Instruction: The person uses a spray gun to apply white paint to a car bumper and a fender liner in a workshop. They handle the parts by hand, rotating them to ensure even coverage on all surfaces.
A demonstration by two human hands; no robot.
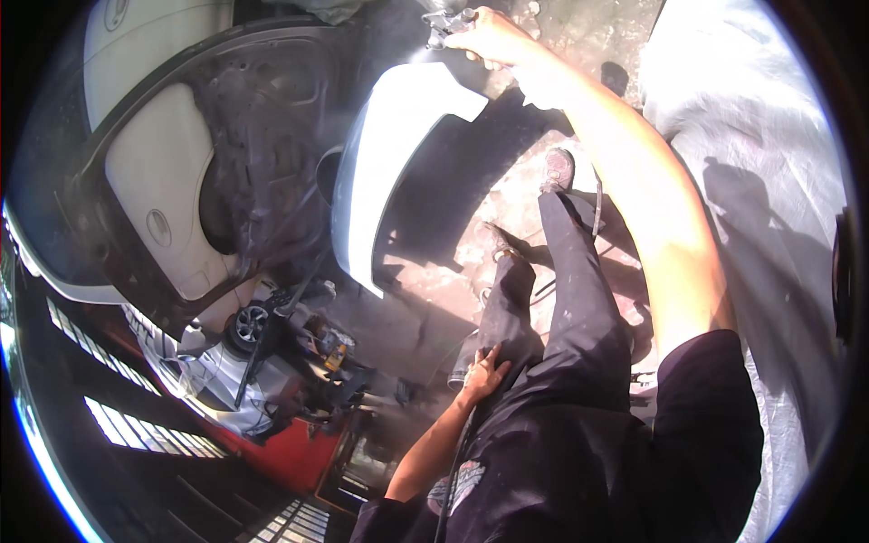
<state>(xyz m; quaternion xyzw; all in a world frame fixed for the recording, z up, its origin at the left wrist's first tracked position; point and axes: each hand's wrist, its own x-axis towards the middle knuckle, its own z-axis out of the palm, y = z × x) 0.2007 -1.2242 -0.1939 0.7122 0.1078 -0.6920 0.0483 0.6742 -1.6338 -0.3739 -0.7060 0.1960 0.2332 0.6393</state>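
Stretched far forward, my right hand (496,41) is closed around a metal spray gun (444,28). A pale haze shows just below the gun's front end. Beneath it stands a curved white car body panel (373,149), glaring in the sun; the gun is apart from its upper end. What holds the panel up is hidden. My left hand (486,373) rests on my dark trouser leg near the knee, fingers spread, with nothing in it.
A dark vehicle panel with a cut-out (262,136) stands left of the white panel. A hose (597,195) hangs by my leg. Grey sheeting (751,118) covers something large on the right. A wheel (247,326) and assorted parts lie at lower left, near a red surface (294,455).
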